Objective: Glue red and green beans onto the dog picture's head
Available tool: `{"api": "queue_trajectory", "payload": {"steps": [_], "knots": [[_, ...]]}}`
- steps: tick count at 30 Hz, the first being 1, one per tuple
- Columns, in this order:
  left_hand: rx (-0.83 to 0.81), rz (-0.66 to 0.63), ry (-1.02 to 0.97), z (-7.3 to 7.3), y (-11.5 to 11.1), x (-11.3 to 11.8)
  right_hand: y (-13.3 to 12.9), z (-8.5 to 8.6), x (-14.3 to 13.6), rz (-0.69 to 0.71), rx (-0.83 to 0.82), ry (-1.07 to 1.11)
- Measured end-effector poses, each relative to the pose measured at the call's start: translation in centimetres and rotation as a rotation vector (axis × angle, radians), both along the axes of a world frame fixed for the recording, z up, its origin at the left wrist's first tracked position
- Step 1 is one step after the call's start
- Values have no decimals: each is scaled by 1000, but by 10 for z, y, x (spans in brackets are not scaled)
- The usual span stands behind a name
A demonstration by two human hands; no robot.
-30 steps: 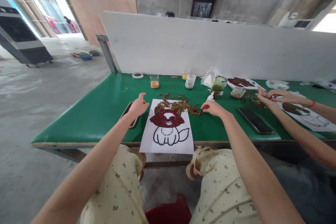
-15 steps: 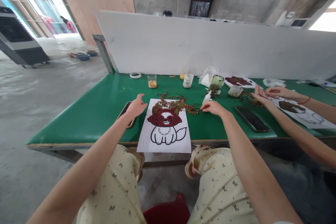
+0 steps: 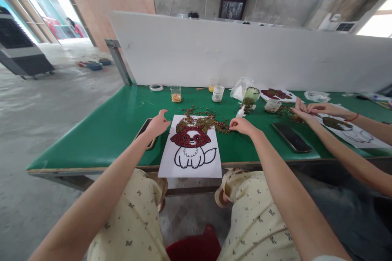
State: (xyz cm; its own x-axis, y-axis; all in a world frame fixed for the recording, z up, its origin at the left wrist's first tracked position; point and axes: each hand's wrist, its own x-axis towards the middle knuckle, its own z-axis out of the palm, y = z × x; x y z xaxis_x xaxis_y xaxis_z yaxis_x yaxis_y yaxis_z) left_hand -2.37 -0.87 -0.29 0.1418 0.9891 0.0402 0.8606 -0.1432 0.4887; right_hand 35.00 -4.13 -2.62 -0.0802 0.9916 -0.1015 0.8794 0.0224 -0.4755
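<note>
A white paper (image 3: 190, 171) with a fox-like animal drawing lies in front of me, overhanging the table's front edge. Dark red beans cover most of the animal's head, and green ones fill the ears; its body is bare line drawing. My left hand (image 3: 157, 124) hovers by the paper's upper left, fingers apart, seemingly empty. Loose red and green beans (image 3: 222, 125) are strewn along and beyond the top of the paper. At their right end, my right hand (image 3: 241, 125) has its fingertips pinched together low over the table; what is between them is too small to name.
A phone (image 3: 143, 132) lies under my left wrist, another phone (image 3: 292, 136) to the right. Behind stand a cup of corn kernels (image 3: 176, 96), a white glue bottle (image 3: 241, 112) and a green-labelled jar (image 3: 250, 98). A co-worker's hands (image 3: 309, 110) work at far right.
My right hand has moved slightly left, toward the strewn beans, fingertips still together. My left hand stays by the paper. The whole view has shifted a little.
</note>
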Motion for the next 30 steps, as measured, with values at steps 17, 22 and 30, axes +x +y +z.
{"api": "queue_trajectory", "payload": {"steps": [17, 22, 30], "knots": [[15, -86, -19, -1, -1, 1, 30, 8, -83, 158, 287, -130], [139, -246, 111, -10, 5, 3, 46, -2, -129, 333, 289, -144], [125, -257, 134, -16, 5, 3, 43, -5, -156, 397, 223, -207]]}}
